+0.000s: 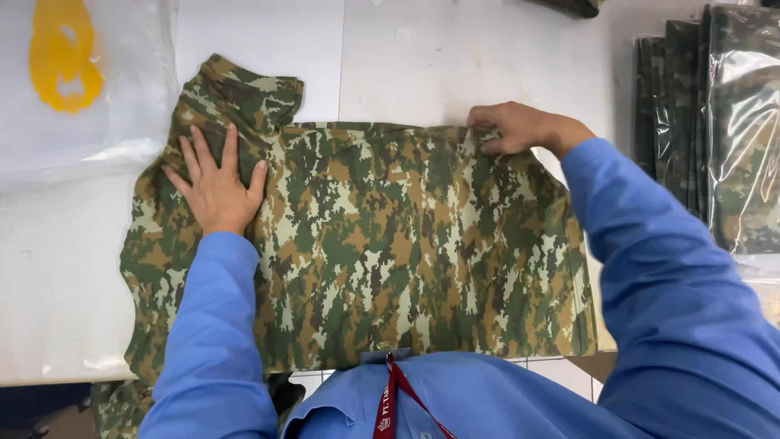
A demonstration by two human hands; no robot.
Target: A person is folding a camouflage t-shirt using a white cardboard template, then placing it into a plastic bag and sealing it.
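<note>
A camouflage garment in green, brown and cream lies spread flat on a white table. My left hand rests flat on its left part, fingers spread, just below the collar. My right hand pinches the cloth at the garment's far edge, right of the middle. Both arms wear blue sleeves. The garment's lower left corner hangs over the table's near edge.
A clear plastic bag with a yellow print lies at the far left. A stack of bagged camouflage garments stands at the right edge. A red lanyard hangs from my chest.
</note>
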